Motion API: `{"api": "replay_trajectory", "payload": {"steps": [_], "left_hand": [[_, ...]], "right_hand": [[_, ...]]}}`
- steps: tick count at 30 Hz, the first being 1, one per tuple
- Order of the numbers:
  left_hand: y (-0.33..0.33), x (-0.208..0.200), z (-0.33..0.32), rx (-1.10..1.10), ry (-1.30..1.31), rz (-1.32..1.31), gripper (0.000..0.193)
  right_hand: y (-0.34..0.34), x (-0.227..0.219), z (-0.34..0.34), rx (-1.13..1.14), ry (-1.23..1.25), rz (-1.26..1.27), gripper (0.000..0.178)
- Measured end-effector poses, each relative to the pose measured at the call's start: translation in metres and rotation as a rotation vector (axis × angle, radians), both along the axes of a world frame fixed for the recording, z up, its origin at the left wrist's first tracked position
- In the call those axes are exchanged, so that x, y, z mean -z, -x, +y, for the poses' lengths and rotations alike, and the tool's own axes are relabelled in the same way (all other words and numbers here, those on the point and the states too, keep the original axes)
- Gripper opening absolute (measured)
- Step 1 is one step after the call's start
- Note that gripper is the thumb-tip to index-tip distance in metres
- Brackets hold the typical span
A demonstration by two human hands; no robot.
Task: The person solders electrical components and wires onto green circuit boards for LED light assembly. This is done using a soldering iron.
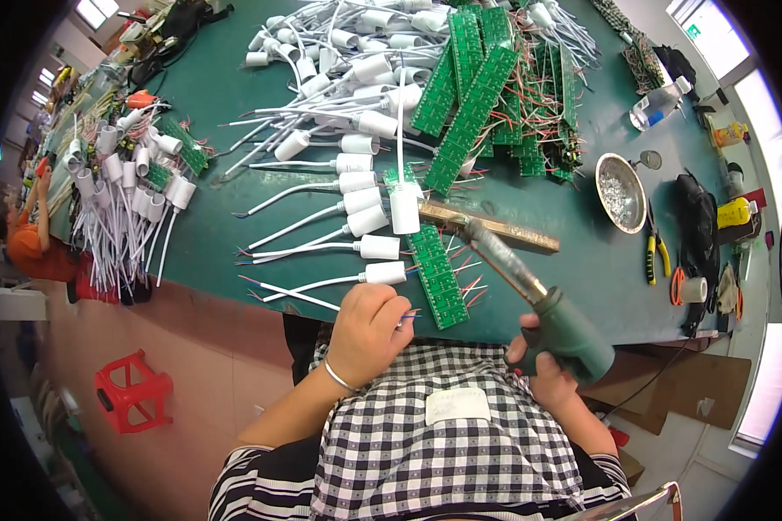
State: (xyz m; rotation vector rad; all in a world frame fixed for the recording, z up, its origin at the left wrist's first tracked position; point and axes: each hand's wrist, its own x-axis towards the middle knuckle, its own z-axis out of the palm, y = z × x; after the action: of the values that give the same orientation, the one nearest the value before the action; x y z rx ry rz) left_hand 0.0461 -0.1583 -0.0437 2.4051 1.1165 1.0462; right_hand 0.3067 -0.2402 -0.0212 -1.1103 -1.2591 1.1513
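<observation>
My left hand [369, 334] is closed at the table's front edge, pinching a white cable [311, 299] whose thin blue and red wire tips poke out past the fingers. My right hand [547, 369] is wrapped round the dark green handle of a soldering gun [572, 337], its metal tip aimed up and left over a brownish bar [517, 233]. Between the hands lies a narrow green circuit board [440, 282] with red and white wires along its right side. A white lamp socket [404, 211] lies across the board's upper part. Several corded sockets [380, 248] lie in a column left of it.
Stacked green boards [473, 113] and a heap of white sockets [365, 74] fill the far table. Rightward are a metal bowl [620, 193], yellow-handled pliers [657, 252] and a bottle [659, 104]. More corded sockets [130, 195] hang over the left edge. A red stool [135, 391] stands on the floor.
</observation>
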Motion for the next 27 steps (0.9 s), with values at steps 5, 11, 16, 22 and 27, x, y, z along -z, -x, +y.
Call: {"api": "replay_trajectory", "payload": {"steps": [5, 11, 16, 22, 27], "left_hand": [[-0.005, -0.005, 0.001, -0.158, -0.007, 0.081, 0.019], [-0.013, -0.007, 0.009, -0.217, -0.033, 0.169, 0.016], [-0.019, -0.011, 0.014, -0.253, -0.038, 0.221, 0.015], [-0.017, -0.008, 0.019, -0.197, -0.033, 0.196, 0.016], [-0.018, -0.007, 0.020, -0.190, -0.044, 0.206, 0.018]], "right_hand": [[-0.014, 0.014, -0.031, 0.045, 0.134, -0.208, 0.035], [-0.025, -0.008, -0.035, -0.079, 0.147, -0.293, 0.035], [-0.019, 0.002, -0.031, -0.046, 0.224, -0.171, 0.036], [-0.029, 0.028, -0.044, -0.101, 0.055, -0.520, 0.040], [-0.030, 0.030, -0.044, -0.160, 0.049, -0.473, 0.041]]}}
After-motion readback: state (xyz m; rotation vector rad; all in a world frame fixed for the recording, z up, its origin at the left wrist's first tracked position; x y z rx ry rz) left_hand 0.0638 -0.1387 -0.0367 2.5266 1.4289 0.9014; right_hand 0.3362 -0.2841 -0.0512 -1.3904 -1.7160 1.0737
